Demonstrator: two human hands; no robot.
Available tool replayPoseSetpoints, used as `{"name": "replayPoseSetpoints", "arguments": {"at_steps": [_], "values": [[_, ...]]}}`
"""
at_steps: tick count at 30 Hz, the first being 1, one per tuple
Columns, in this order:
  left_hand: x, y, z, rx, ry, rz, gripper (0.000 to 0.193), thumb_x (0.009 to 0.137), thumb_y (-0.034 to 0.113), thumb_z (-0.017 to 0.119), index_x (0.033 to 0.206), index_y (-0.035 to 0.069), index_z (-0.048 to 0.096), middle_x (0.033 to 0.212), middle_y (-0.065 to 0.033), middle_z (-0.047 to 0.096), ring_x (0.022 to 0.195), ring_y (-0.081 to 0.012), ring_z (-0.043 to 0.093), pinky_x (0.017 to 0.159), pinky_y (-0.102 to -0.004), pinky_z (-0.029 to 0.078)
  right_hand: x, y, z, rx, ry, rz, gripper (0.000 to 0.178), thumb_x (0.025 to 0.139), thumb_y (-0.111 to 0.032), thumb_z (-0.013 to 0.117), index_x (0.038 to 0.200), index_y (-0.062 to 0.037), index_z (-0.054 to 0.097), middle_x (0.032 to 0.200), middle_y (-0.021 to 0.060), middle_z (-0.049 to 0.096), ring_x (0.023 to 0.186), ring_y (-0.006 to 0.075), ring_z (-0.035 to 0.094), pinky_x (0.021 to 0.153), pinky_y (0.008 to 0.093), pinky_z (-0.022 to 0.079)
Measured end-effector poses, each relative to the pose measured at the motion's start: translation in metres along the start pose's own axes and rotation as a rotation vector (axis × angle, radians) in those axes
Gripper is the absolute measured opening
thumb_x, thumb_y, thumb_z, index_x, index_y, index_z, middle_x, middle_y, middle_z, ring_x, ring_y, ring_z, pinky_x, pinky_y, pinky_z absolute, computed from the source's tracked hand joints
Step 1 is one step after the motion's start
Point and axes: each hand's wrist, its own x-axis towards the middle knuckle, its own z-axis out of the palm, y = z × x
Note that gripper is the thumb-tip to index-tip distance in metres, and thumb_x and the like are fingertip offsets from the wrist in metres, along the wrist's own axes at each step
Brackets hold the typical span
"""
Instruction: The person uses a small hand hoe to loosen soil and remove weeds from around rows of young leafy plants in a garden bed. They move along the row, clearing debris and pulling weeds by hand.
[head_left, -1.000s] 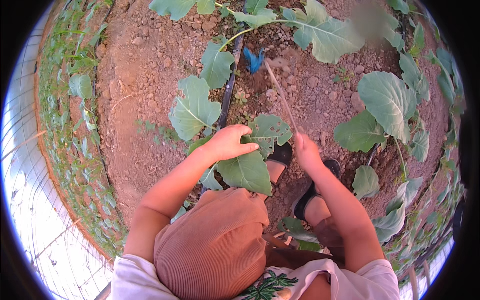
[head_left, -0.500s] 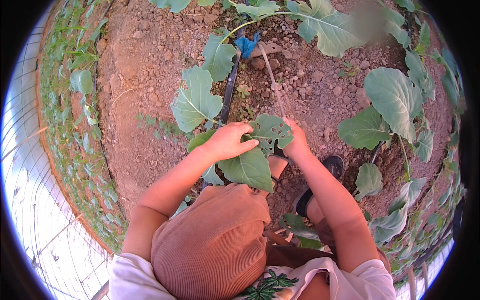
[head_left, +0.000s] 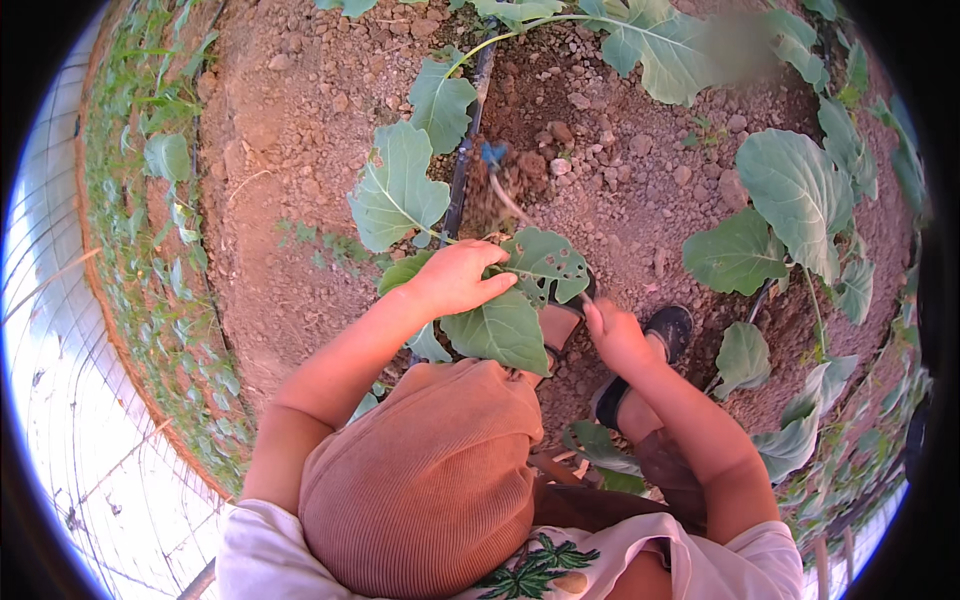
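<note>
Leaf in hand: a broad green leaf (head_left: pixel 500 325) of a low plant, near the middle of the soil bed, lies under the left hand; beside it, a second leaf (head_left: pixel 545 262) of the same plant is riddled with holes.
Left hand: the left hand (head_left: pixel 455 278) rests on top of the leaves, its fingers (head_left: pixel 495 290) spread flat and pressing the foliage down, not curled around anything.
Right hand: the right hand (head_left: pixel 615 335) sits just right of the holed leaf, clenched around the lower end of a thin stick (head_left: pixel 510 200).
Stick: it runs from the right hand up and left, passing behind the holed leaf, to a small blue tip (head_left: pixel 492 153) that touches the loose soil.
Hose: a dark drip hose (head_left: pixel 465 150) lies along the bed from the far edge down toward the left hand, just left of the blue tip.
Soil bed: dry, reddish-brown and cloddy (head_left: pixel 300 120), with a patch of broken-up earth around the blue tip.
Other plants: one large leaf (head_left: pixel 395 190) stands left of the hose; more broad-leaved plants (head_left: pixel 790 190) grow toward the right edge of the bed, well apart from the hands.
Weeds: a strip of small green weeds (head_left: pixel 150 200) lines the left edge of the bed.
Person: a brown ribbed cap (head_left: pixel 425 480) fills the near side of the view; a dark shoe (head_left: pixel 668 325) stands on the soil just right of the right hand.
</note>
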Motion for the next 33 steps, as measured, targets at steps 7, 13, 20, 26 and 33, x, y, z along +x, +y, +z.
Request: {"name": "replayPoseSetpoints", "arguments": {"at_steps": [7,13,20,26,33], "values": [[-0.002,-0.007,0.004,-0.022,0.012,0.052,0.039,0.085,0.033,0.059,0.103,-0.001,0.060,0.098,-0.0181,0.062,0.096,-0.0345,0.058,0.083,-0.0409,0.047,-0.025,-0.010,-0.040,-0.091,-0.113,0.096,0.029,0.094,-0.032,0.047,0.090,-0.0040,0.053,0.072,0.0253,0.059,0.072,0.0453,0.058,0.064,0.0504,0.046],[-0.001,-0.007,0.005,-0.045,0.024,0.028,0.040,0.085,0.033,0.059,0.107,-0.001,0.058,0.104,-0.0187,0.060,0.100,-0.0350,0.056,0.085,-0.0411,0.046,-0.048,0.010,-0.075,-0.192,-0.046,0.024,0.025,0.092,-0.028,0.050,0.093,-0.0037,0.053,0.071,0.0250,0.059,0.069,0.0455,0.057,0.059,0.0504,0.045],[0.015,-0.009,-0.003,-0.079,0.106,-0.020,0.061,0.083,0.037,0.060,0.127,-0.002,0.043,0.118,-0.0237,0.053,0.111,-0.0374,0.051,0.094,-0.0414,0.042,-0.022,0.013,-0.064,-0.156,0.247,-0.120,0.021,0.092,-0.024,0.052,0.093,-0.0028,0.051,0.070,0.0239,0.058,0.066,0.0437,0.057,0.057,0.0494,0.044],[0.089,-0.025,-0.039,-1.100,0.436,-0.421,0.065,0.086,0.036,0.062,0.132,-0.002,0.037,0.115,-0.0181,0.055,0.102,-0.0241,0.056,0.091,-0.0353,0.046,0.008,0.012,-0.072,-0.024,0.314,0.003,0.024,0.092,-0.025,0.054,0.086,-0.0029,0.047,0.066,0.0206,0.055,0.060,0.0402,0.054,0.054,0.0441,0.043],[0.119,-0.048,-0.073,-1.505,0.897,-0.393,0.080,0.081,0.046,0.064,0.143,0.016,0.024,0.125,-0.0143,0.046,0.093,-0.0199,0.051,0.072,-0.0308,0.045,0.019,0.001,-0.083,-0.118,0.196,-0.094,0.024,0.091,-0.026,0.053,0.086,-0.0031,0.048,0.067,0.0197,0.055,0.065,0.0404,0.055,0.057,0.0440,0.044]]}}
